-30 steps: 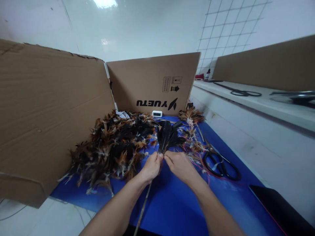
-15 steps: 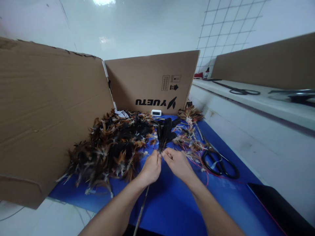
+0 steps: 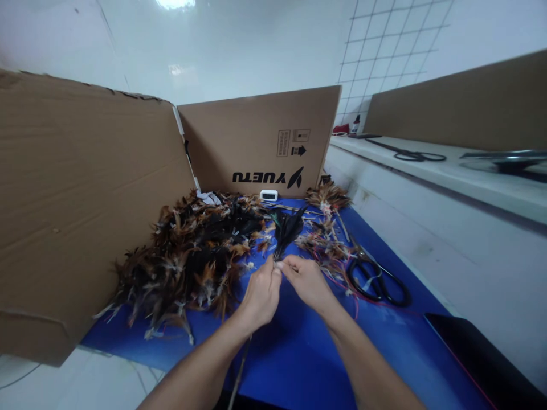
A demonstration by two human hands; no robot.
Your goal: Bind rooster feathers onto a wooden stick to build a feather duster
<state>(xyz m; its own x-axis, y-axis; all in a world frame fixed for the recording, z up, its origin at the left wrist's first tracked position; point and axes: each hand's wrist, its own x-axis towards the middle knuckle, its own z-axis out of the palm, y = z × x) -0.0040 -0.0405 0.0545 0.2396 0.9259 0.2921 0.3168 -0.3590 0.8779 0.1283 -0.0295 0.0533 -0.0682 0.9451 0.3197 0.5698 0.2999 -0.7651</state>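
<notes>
My left hand (image 3: 262, 291) is closed around a thin stick (image 3: 240, 373), which runs down toward me past my wrist. A tuft of long black feathers (image 3: 287, 230) fans out beyond my fingers at the stick's far end, so it looks like a feather duster. My right hand (image 3: 308, 280) is pinched against the base of the tuft, fingertips touching those of my left hand. Whatever lies between the right fingertips is too small to make out. To the left lies a big heap of brown and black feathers (image 3: 188, 273).
Black-handled scissors (image 3: 378, 282) lie at right on the blue table (image 3: 307, 364), beside loose feather bits and pink string (image 3: 356, 304). A small white display (image 3: 269, 195) stands before a cardboard panel (image 3: 252, 136). More scissors (image 3: 419, 155) rest on the right ledge. A black flat object (image 3: 478, 359) sits at lower right.
The black tuft has turned and looks narrower at its base. My hands stay together at its base, the fingers shifted slightly. The whole view has moved a little.
</notes>
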